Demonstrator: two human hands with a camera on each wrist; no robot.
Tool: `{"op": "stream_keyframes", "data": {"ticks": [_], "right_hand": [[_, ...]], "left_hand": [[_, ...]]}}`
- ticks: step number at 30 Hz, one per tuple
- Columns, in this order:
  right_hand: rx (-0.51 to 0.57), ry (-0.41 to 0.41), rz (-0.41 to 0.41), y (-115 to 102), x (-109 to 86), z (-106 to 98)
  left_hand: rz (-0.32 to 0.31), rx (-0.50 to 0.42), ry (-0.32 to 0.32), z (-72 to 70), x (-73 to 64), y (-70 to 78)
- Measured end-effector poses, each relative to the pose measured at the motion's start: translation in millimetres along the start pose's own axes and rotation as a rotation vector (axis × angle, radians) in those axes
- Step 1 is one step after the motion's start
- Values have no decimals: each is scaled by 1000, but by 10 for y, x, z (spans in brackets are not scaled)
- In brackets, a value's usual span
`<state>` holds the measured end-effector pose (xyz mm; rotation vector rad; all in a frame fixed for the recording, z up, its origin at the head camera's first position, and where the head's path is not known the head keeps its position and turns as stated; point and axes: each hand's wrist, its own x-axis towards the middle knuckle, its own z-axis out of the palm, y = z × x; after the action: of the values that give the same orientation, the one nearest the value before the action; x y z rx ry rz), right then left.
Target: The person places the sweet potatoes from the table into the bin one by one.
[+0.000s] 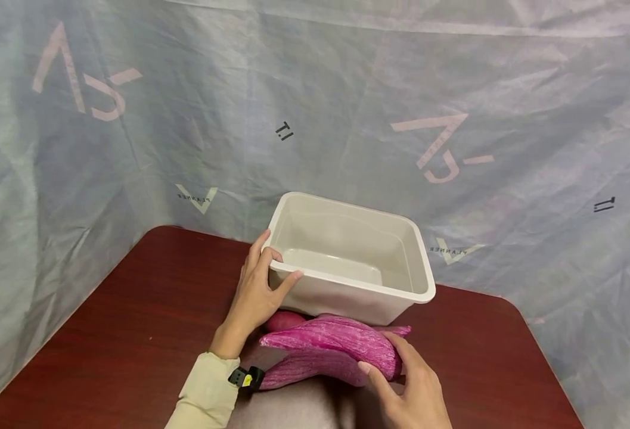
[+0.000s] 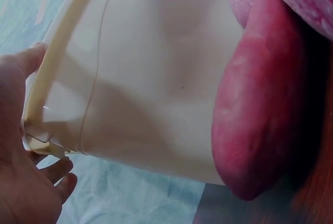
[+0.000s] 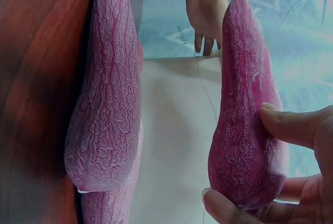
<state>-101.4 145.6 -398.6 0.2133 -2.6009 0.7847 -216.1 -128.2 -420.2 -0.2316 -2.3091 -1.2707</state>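
My left hand grips the near-left corner of a white plastic bin, thumb and fingers at its rim. The bin's visible floor is bare. In my right hand is a wrinkled purple sweet potato, pinched by its thick end, with the thin end pointing left. Below it, a second purple sweet potato lies in front of the bin. A smooth red sweet potato rests against the bin's near wall, and another purple one is partly hidden behind the second.
A dark red wooden table carries everything, its far edge near a grey printed cloth that hangs behind and at both sides. A black strap device sits on the left wrist, over a pale sleeve.
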Motion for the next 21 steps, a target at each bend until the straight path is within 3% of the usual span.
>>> {"op": "stream_keyframes", "data": {"ticks": [21], "right_hand": [[6, -8, 32, -54, 55, 1]], "left_hand": [[-9, 20, 7, 13, -19, 2]]}}
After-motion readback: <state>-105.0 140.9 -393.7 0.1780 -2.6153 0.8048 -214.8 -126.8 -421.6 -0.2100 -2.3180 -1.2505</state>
